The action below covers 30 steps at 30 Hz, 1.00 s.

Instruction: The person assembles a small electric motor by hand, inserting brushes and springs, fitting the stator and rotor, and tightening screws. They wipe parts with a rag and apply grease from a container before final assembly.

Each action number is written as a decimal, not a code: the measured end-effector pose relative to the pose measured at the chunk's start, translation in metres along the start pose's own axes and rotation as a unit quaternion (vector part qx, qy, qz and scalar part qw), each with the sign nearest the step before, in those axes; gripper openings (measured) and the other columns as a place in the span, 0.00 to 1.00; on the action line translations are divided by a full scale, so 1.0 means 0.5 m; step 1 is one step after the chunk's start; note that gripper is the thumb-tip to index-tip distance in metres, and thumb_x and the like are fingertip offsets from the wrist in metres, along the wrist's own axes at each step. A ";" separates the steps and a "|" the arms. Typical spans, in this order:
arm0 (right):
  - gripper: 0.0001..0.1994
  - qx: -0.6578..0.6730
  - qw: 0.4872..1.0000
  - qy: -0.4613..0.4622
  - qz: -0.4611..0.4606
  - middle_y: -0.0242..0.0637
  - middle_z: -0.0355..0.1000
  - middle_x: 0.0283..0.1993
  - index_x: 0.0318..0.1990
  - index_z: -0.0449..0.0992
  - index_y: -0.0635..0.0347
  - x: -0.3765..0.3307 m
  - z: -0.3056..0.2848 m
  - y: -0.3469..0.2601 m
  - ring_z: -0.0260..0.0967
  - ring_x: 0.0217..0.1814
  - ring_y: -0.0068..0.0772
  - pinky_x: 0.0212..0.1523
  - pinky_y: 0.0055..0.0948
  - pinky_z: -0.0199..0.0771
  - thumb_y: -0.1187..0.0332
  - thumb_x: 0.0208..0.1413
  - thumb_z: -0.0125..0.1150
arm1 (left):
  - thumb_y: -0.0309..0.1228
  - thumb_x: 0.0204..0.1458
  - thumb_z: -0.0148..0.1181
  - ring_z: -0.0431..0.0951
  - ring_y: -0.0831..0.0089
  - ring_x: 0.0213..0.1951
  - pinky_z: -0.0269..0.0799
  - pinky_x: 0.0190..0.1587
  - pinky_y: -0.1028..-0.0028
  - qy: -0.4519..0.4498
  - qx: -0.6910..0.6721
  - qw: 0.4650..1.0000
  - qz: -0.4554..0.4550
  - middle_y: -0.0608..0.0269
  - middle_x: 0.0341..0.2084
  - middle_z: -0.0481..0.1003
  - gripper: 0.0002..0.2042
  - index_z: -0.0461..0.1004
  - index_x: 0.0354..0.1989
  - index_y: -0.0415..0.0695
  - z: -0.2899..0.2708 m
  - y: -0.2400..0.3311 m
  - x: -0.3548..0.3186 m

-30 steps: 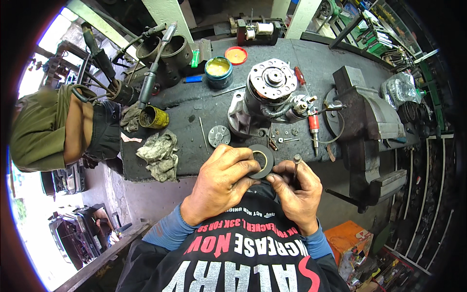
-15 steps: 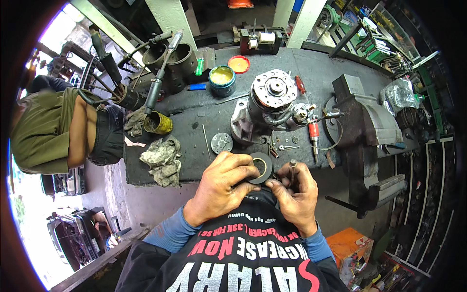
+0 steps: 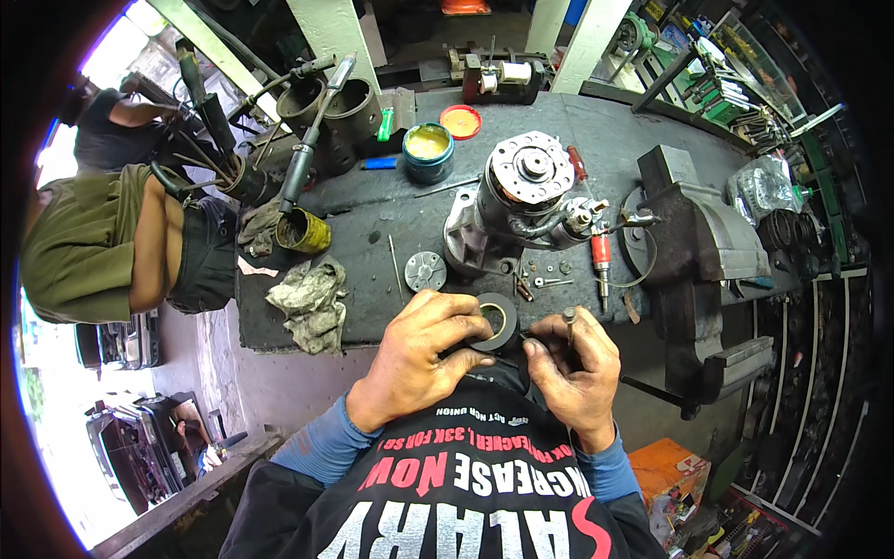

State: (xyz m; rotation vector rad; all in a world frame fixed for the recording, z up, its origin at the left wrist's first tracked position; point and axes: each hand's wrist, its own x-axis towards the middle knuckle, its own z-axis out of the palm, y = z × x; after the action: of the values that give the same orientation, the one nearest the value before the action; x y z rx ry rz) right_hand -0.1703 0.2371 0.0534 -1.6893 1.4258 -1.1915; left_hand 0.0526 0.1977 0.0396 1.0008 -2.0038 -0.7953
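Note:
My left hand (image 3: 416, 354) holds a roll of black tape (image 3: 494, 321) just in front of my chest, near the front edge of the dark workbench (image 3: 372, 210). My right hand (image 3: 575, 373) grips a small dark part with a short metal stud (image 3: 569, 320) sticking up, right beside the roll. A strip of tape seems to run from the roll to that part. Just beyond my hands on the bench stands a grey starter motor (image 3: 521, 200) on end, with loose screws (image 3: 549, 277) and a round metal disc (image 3: 426, 271) beside it.
A red-handled screwdriver (image 3: 601, 256), a big bench vise (image 3: 698, 242), an open grease tin (image 3: 427, 152), a rusty can (image 3: 303, 231) and crumpled rags (image 3: 307, 293) lie around the bench. Another person in olive clothes (image 3: 102, 233) stands at the left end. Shelves line the right.
Both hands have stayed together on the tape roll and small part, shifting slightly as my fingers work. The view has tilted a little and the person at the left has moved.

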 end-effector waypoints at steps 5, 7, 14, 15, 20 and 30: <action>0.14 -0.053 0.993 0.009 -0.108 0.42 0.78 0.34 0.42 0.81 0.69 0.012 0.005 0.012 0.76 0.32 0.38 0.33 0.32 0.75 0.84 0.45 0.71 | 0.25 0.36 0.81 0.79 0.58 0.42 0.77 0.46 0.63 -0.006 0.006 1.000 0.002 0.60 0.43 0.82 0.18 0.86 0.40 0.43 0.001 0.007 0.002; 0.13 -0.065 0.991 0.007 -0.114 0.42 0.77 0.33 0.41 0.80 0.68 0.014 0.005 0.011 0.75 0.32 0.38 0.33 0.33 0.75 0.83 0.46 0.71 | 0.24 0.36 0.81 0.79 0.58 0.43 0.76 0.47 0.63 -0.007 0.009 1.000 0.010 0.60 0.43 0.82 0.18 0.85 0.40 0.43 0.002 0.011 0.004; 0.09 -0.134 0.981 0.010 -0.139 0.39 0.71 0.31 0.38 0.75 0.61 0.009 0.013 0.023 0.72 0.25 0.41 0.24 0.38 0.74 0.76 0.50 0.69 | 0.22 0.36 0.80 0.80 0.57 0.44 0.77 0.48 0.62 -0.019 0.013 0.999 0.027 0.60 0.44 0.81 0.19 0.84 0.41 0.44 0.000 0.027 0.010; 0.09 -0.131 0.982 0.012 -0.137 0.39 0.69 0.30 0.37 0.74 0.62 0.008 0.014 0.025 0.71 0.25 0.41 0.25 0.38 0.73 0.76 0.50 0.69 | 0.22 0.36 0.80 0.80 0.57 0.44 0.77 0.48 0.62 -0.024 0.014 0.999 0.030 0.60 0.44 0.81 0.19 0.84 0.41 0.44 -0.002 0.030 0.011; 0.09 -0.111 0.984 0.007 -0.136 0.40 0.64 0.27 0.35 0.71 0.63 0.004 0.021 0.033 0.64 0.23 0.42 0.24 0.38 0.66 0.75 0.50 0.66 | 0.24 0.36 0.81 0.80 0.57 0.44 0.77 0.48 0.61 -0.056 0.016 0.998 0.034 0.60 0.43 0.81 0.19 0.84 0.41 0.44 -0.019 0.047 0.018; 0.10 -0.031 0.997 0.030 -0.069 0.37 0.67 0.30 0.37 0.73 0.62 -0.018 0.022 0.046 0.62 0.21 0.34 0.22 0.31 0.64 0.77 0.49 0.69 | 0.26 0.38 0.81 0.80 0.55 0.45 0.77 0.48 0.62 -0.070 0.004 0.998 0.003 0.57 0.44 0.81 0.18 0.84 0.41 0.43 -0.012 0.036 0.025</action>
State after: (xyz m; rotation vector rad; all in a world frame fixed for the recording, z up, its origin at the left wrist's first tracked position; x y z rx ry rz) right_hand -0.1699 0.2395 0.0264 -1.8343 1.4150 -1.2932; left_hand 0.0454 0.1951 0.0611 0.9653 -2.1291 -0.8765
